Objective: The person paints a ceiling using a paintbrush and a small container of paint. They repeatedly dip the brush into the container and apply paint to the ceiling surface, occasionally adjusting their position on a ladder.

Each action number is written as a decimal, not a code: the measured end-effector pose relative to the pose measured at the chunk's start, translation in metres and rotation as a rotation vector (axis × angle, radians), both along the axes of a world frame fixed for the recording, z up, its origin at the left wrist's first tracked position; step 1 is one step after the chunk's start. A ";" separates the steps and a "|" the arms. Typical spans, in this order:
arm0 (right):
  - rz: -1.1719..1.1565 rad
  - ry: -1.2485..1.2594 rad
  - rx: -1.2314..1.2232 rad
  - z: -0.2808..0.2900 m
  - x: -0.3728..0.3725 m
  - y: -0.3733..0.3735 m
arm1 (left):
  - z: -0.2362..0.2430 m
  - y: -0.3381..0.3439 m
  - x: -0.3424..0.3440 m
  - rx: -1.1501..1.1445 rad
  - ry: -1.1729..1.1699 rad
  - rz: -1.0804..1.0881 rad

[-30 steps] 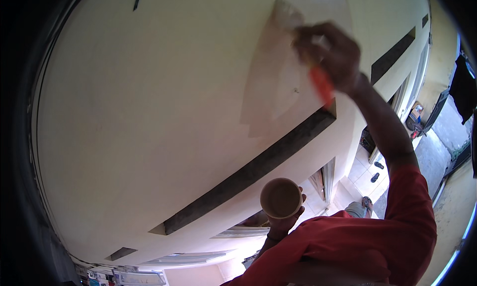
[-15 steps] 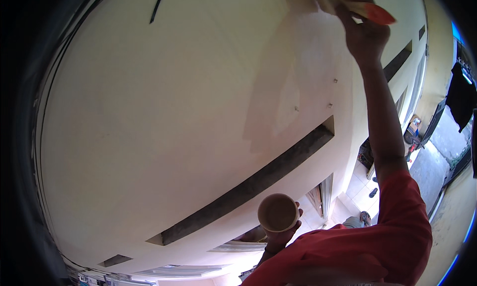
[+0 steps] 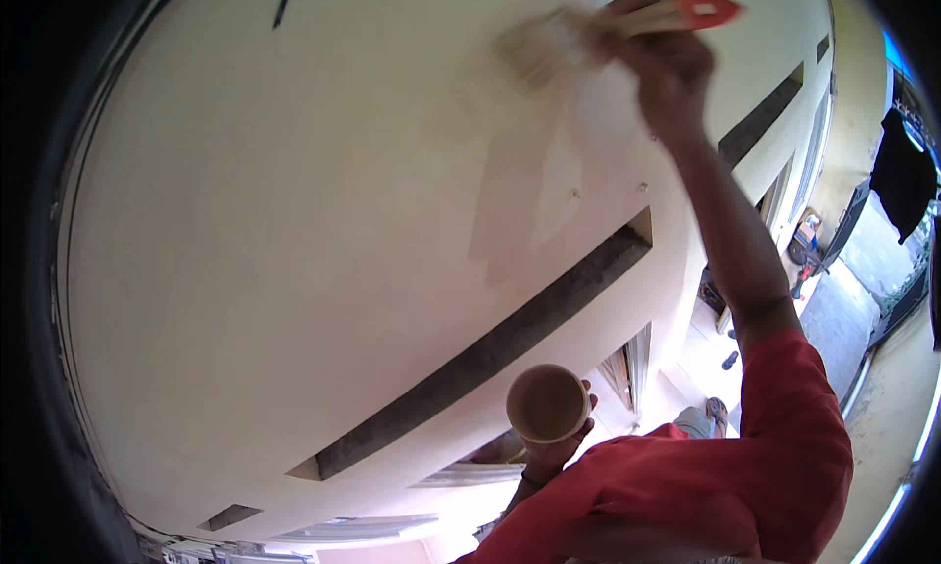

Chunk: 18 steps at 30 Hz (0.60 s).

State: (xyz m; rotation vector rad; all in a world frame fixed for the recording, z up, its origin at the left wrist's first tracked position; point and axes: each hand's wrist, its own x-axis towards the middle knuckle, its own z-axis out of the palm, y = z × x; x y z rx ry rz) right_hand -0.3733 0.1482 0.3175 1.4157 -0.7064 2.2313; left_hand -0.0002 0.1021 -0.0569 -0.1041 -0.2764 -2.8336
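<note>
High up on the pale wall (image 3: 245, 221), my right hand (image 3: 676, 79) grips a wide paintbrush (image 3: 667, 17) with a wooden handle and a red end. The brush head is blurred, and its bristles are against or very close to the wall; contact is hard to tell. Low in front of me, my left hand (image 3: 557, 453) is wrapped round a round beige cup (image 3: 546, 405) whose open top faces me. Its inside looks beige, though I cannot make out how full it is. A shadow of my arm and the brush lies on the wall.
A long dark recessed slot (image 3: 490, 343) runs slantwise across the wall, with small studs (image 3: 576, 195) above it. A dark cable (image 3: 285, 2) sticks out at the top. At right are tiled floor, a dark hanging cloth (image 3: 903, 177) and a gate.
My right hand has swept the brush leftward and slightly down along the wall. The left hand still holds the cup in nearly the same place.
</note>
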 end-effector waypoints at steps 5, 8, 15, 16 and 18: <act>-0.853 0.481 -0.066 -0.018 -0.002 0.030 | -0.007 0.002 0.006 0.017 0.017 0.048; -0.905 0.803 0.051 -0.074 0.054 0.004 | 0.008 0.003 -0.001 0.038 0.038 0.016; -0.111 0.712 0.343 -0.157 0.115 0.009 | -0.005 -0.005 -0.002 0.012 -0.010 -0.034; -0.164 0.614 0.304 -0.156 0.107 0.005 | -0.003 -0.004 -0.002 -0.003 0.015 -0.038; -0.051 0.443 0.385 -0.135 0.082 0.008 | 0.000 0.001 0.001 -0.041 -0.034 0.017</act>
